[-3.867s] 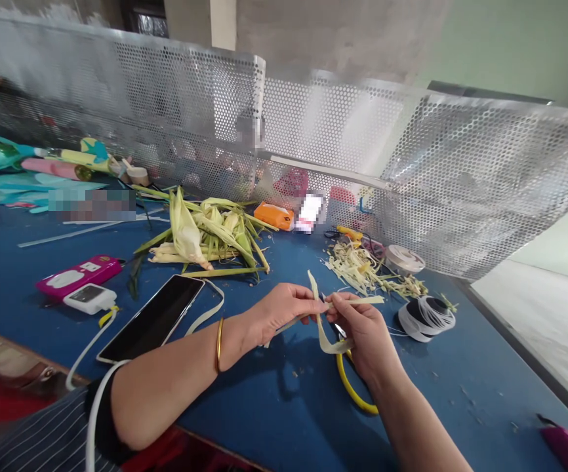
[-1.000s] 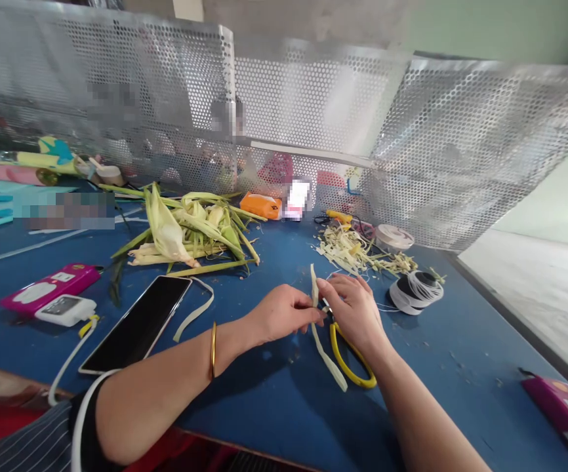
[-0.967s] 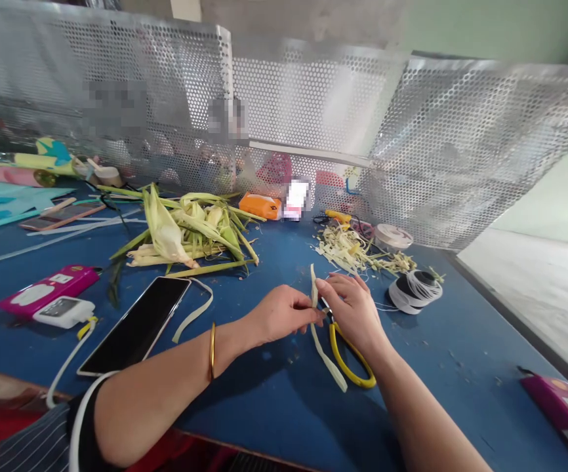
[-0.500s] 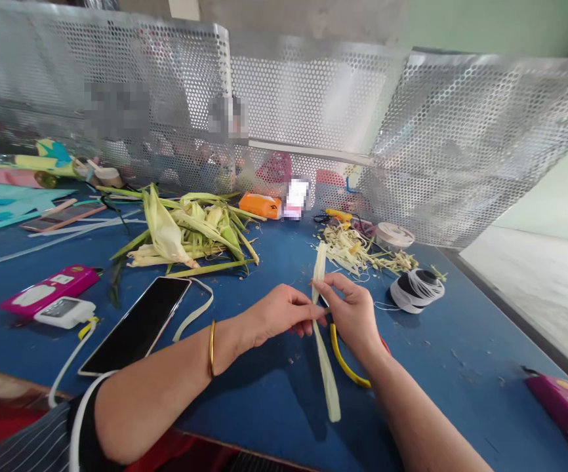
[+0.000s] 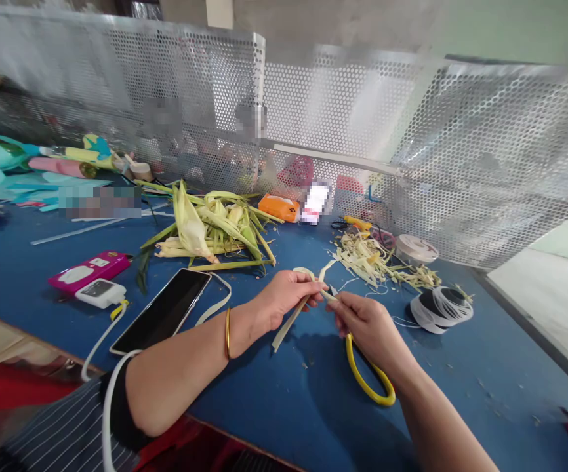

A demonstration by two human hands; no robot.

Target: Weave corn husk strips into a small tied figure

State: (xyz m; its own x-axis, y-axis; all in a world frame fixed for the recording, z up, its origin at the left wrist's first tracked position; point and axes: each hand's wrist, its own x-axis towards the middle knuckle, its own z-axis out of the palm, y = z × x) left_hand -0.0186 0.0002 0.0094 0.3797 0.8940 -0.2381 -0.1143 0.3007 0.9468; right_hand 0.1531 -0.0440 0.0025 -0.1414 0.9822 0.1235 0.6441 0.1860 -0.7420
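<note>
My left hand (image 5: 284,298) and my right hand (image 5: 365,321) meet above the blue table (image 5: 274,400), both pinching one pale leaf strip (image 5: 291,318). The strip is bent into a loop at the fingertips, and its free end slants down to the left under my left hand. A gold bangle sits on my left wrist. Yellow-handled scissors (image 5: 367,380) lie on the table under my right wrist, partly hidden by it.
A heap of green husk leaves (image 5: 210,229) lies behind my hands, with shredded strips (image 5: 377,259) and a thread spool (image 5: 441,308) to the right. A dark phone (image 5: 163,318), a pink device (image 5: 90,270) and a white charger (image 5: 100,293) lie at the left. A perforated metal screen (image 5: 343,124) walls the back.
The strip was held upright and straight half a second ago; now it is folded into a loop at my fingertips with its tail slanting left. Both hands stay together.
</note>
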